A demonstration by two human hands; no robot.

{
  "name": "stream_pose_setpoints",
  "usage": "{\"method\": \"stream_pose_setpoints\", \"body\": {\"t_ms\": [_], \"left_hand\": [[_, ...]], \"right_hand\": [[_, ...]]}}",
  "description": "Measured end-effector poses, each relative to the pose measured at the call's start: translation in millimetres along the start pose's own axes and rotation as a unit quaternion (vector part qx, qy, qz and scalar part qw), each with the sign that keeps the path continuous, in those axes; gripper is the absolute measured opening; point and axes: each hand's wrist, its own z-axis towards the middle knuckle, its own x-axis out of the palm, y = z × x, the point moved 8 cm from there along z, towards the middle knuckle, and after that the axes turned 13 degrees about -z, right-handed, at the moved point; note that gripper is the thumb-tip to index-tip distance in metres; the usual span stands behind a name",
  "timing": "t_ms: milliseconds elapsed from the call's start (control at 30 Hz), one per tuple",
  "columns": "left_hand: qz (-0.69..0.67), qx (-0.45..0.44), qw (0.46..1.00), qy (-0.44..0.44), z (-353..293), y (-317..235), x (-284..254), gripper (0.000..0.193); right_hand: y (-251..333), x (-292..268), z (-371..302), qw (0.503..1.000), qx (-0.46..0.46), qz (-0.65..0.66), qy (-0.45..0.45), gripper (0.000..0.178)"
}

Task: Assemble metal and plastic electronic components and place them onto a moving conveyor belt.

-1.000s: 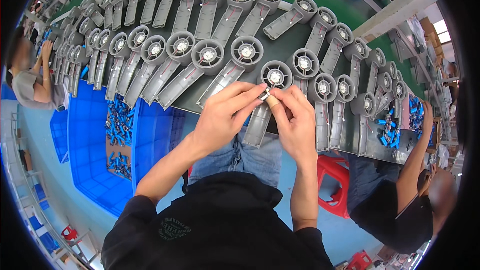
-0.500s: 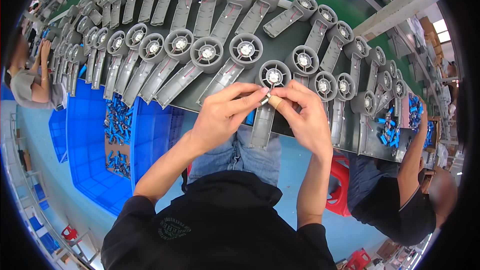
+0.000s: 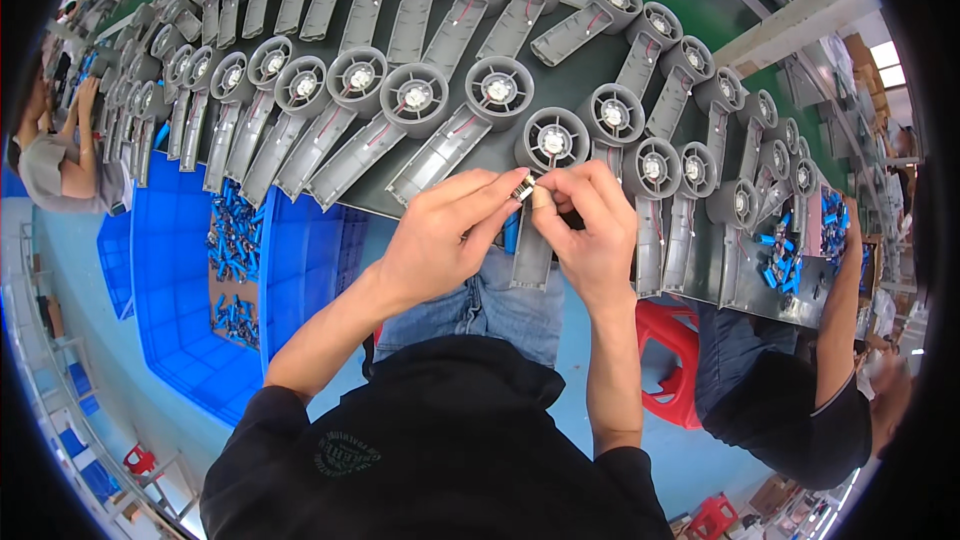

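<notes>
Between the fingertips of my left hand (image 3: pixel 455 235) is a small dark-and-silver part (image 3: pixel 523 187), which looks like a little circuit board. The fingers of my right hand (image 3: pixel 590 225) are pinched right beside it; what they grip is too small to make out. Just beyond both hands lies a grey handheld fan housing (image 3: pixel 552 143) with a round spoked head, its open handle trough pointing toward me, partly covered by my right hand. A blue cylindrical battery (image 3: pixel 511 232) shows below my left fingers; whether it joins the small part is hidden.
Several like fan housings (image 3: pixel 415 100) cover the dark table in rows. Blue bins (image 3: pixel 190 310) stand at the left, with a heap of blue batteries (image 3: pixel 235 240) among them. At the right, a co-worker (image 3: pixel 790 390) reaches toward more batteries (image 3: pixel 783 265); a red stool (image 3: pixel 670 365) is near.
My hands have drawn slightly apart, and the small part shows more plainly in my left fingers. The view has shifted a little. The co-worker at the right has moved slightly.
</notes>
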Motion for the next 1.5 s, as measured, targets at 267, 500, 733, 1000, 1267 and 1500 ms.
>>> {"method": "stream_pose_setpoints", "body": {"t_ms": [267,500,733,1000,1267,1500], "left_hand": [[-0.017,-0.013,0.999,0.028,3.1,4.7,-2.0,0.032],[-0.034,0.007,0.998,0.046,8.8,0.9,-1.6,0.032],[-0.025,0.005,0.999,0.041,7.5,1.9,-4.2,0.030],[-0.069,-0.025,0.997,-0.010,1.6,8.7,4.9,0.031],[-0.124,-0.105,0.984,-0.066,1.3,4.3,-1.8,0.024],[-0.471,-0.134,0.867,-0.095,77.5,5.5,-4.5,0.024]], "right_hand": [[10.1,-1.0,1.1,0.993,-0.074,-0.095,-0.003,0.017],[11.4,-3.0,5.7,0.991,-0.099,-0.089,0.002,0.017],[14.5,-0.6,2.1,0.991,-0.092,-0.094,0.001,0.017],[25.2,-12.5,-2.6,0.987,-0.010,-0.160,-0.006,0.013],[16.1,-17.8,-55.3,0.951,0.264,-0.115,0.114,0.014],[24.4,-61.9,11.4,0.961,0.274,-0.034,0.017,0.016]]}}
